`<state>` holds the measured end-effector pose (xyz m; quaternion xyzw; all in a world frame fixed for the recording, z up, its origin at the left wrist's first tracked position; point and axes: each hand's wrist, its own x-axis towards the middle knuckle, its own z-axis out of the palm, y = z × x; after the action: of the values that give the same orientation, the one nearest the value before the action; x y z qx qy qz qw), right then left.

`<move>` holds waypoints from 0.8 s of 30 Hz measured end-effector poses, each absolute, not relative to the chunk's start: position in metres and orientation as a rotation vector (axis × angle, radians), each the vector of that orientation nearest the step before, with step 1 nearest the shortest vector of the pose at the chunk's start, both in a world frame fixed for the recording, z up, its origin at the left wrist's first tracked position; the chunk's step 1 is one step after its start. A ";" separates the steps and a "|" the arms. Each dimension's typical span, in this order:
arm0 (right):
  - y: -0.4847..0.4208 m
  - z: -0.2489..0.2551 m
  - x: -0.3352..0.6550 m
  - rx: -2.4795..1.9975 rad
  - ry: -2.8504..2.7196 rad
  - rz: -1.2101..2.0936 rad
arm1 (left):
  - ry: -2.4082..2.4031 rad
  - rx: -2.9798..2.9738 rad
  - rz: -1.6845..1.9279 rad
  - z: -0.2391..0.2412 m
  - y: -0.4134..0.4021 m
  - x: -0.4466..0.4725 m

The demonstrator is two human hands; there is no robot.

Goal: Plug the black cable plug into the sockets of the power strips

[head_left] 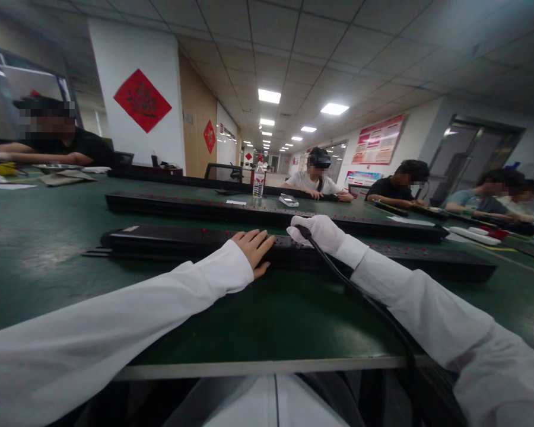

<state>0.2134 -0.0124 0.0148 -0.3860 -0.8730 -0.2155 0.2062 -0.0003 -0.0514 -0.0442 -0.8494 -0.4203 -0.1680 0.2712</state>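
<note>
A long black bar [155, 238] with small red dots along its top, much like a power strip, lies across the table in front of me. My left hand [253, 250] is bare and rests on the bar, fingers stretched over its top and thumb on the near side. A white glove covers my right hand [318, 232], closed around the end of a black cable [338, 273] just above the same bar. What the cable ends in is hidden by the glove. From there the cable runs down along my right forearm.
Behind lies a second black bar [169, 204] with red dots. Farther back stand a water bottle [258, 181] and a white device like a phone [289, 200]. The green table's front edge [267, 369] is close to me. Several people sit around, one person [315, 178] opposite.
</note>
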 end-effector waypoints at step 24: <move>-0.021 0.037 0.216 -1.013 -2.481 -0.546 | -1.112 -2.292 -0.447 -0.047 -0.047 -0.001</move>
<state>0.2159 -0.0215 0.0371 -0.3629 -0.8885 -0.1954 0.2017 -0.0006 -0.0472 -0.0471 -0.8522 -0.4136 -0.1664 0.2739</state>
